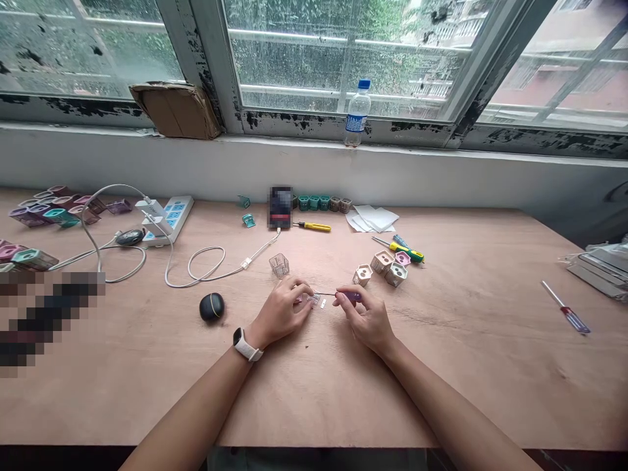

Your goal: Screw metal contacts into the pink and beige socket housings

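In the middle of the table, my right hand [367, 320] is closed round the purple handle of a small screwdriver [350, 296]. Its thin shaft points left towards a small clear plastic part [314, 299]. My left hand [286, 307] pinches that part against the tabletop, its fingers hiding some of it. Just below the shaft lies a small white strip [322, 303]. A clear faceted plastic cup [279, 265] stands beyond my left hand. Several hexagonal pieces [383, 261] in beige and pink sit beyond my right hand.
Yellow-and-green screwdrivers [402, 248], white papers [373, 218] and a phone [280, 208] on a cable lie farther back. A black case [212, 307] is at left, near a power strip [171, 219]. Another screwdriver [566, 309] lies at right. Coloured pieces [61, 217] cluster far left.
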Demonstrator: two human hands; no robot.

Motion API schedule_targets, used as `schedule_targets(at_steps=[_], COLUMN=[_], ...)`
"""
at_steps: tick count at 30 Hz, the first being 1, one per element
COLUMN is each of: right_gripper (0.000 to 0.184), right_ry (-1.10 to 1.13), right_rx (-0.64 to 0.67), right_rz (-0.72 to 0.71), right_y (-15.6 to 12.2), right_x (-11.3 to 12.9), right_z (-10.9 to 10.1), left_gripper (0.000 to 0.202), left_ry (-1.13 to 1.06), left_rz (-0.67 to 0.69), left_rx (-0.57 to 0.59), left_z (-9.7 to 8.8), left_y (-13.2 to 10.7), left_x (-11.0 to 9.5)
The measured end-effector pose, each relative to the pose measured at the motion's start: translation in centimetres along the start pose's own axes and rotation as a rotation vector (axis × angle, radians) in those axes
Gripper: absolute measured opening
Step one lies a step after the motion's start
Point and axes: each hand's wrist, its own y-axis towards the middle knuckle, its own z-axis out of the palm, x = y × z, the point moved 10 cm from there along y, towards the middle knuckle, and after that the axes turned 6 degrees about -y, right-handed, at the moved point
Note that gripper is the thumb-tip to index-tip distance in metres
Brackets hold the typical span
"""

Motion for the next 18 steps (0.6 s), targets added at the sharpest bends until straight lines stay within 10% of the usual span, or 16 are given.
schedule_targets(at_steps=[18], right_gripper=[0.023], right_ry=[0.039], right_rx=[-0.045], right_rz=[0.039], right_y=[0.16], right_x=[0.17], right_z=[-0.53], left_gripper=[0.018], left_ry=[0.07], left_rz=[0.055], left_rx=[0.03], left_z=[0.47], left_y=[-0.12], left_x=[-0.15])
